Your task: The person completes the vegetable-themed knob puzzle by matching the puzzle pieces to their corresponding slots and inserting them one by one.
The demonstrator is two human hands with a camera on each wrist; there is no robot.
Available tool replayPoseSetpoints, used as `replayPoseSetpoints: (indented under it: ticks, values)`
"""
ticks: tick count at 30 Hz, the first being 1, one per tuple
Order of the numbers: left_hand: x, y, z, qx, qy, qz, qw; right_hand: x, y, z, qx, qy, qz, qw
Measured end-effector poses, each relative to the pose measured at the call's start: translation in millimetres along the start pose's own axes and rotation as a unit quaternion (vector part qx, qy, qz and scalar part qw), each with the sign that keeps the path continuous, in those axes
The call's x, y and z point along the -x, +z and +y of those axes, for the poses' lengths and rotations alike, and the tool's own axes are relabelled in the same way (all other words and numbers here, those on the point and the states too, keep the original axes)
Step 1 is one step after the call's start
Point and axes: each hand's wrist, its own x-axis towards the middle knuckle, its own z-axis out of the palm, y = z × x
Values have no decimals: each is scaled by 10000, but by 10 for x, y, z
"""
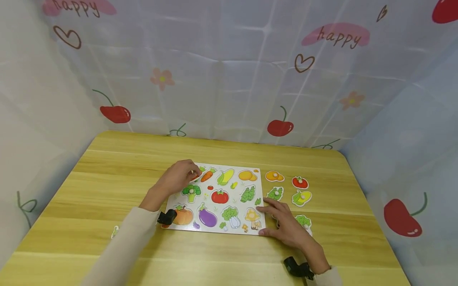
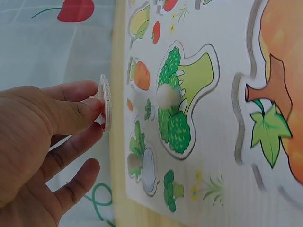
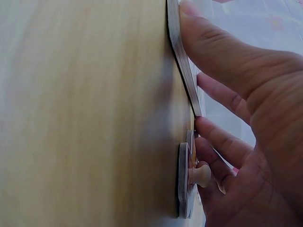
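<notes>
A white vegetable puzzle board [image 1: 204, 194] lies on the table. Over its far left part, my left hand [image 1: 180, 174] pinches a flat puzzle piece [image 2: 106, 106] between thumb and fingers. The piece is edge-on in the left wrist view, with orange-red colour showing; its picture is hidden. A broccoli piece [image 2: 189, 80] with a round knob sits in its slot nearby. My right hand [image 1: 286, 224] rests at the board's right edge, thumb at the near corner and fingers spread. Beneath its palm, a knobbed piece [image 3: 183, 179] lies partly covered.
To the board's right lie an orange piece [image 1: 274, 176], a tomato piece [image 1: 299, 182], a leafy green piece [image 1: 275, 193], a corn piece [image 1: 302, 197] and a cabbage piece [image 1: 303, 222]. Another piece [image 1: 115, 231] shows beside the left sleeve. A printed curtain [image 1: 222, 99] hangs behind the table.
</notes>
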Motion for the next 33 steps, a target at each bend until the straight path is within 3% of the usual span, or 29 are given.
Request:
replayPoseSetpoints:
  ticks: [8,15,24,33]
  values:
    - [-138,137,63,-165,-49,-237,9996,-4,-6,3,-15,46,-18,10000]
    - [-234,255,50,-421,-311,-432,9977,-16,-8,0,-27,18,-20,10000]
    - [-278,363,49,-215,-594,-330,9975,-19,-8,0,-27,40,-43,10000]
    - [-308,431,81,-440,-663,-342,9962,-4,-1,4,-40,6,-1,10000]
